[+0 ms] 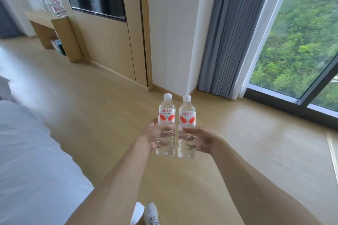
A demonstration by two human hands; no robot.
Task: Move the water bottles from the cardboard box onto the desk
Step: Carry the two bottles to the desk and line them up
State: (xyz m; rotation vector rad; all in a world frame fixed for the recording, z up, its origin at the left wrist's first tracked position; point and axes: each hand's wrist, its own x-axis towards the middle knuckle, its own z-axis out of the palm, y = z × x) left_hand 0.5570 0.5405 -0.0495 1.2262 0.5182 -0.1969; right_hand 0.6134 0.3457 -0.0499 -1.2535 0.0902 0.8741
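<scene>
Head view: your left hand and right hand each grip a full, sealed water bottle low on its ribbed body; thin plastic flexes, so squeeze lightly.

Bright, even daylight enters through the large window at right. A soft sheen lies on the pale wood floor. Shadows are faint. Wide-angle distortion bends lines near the edges, and the left side is motion-blurred, especially the white bed.
</scene>
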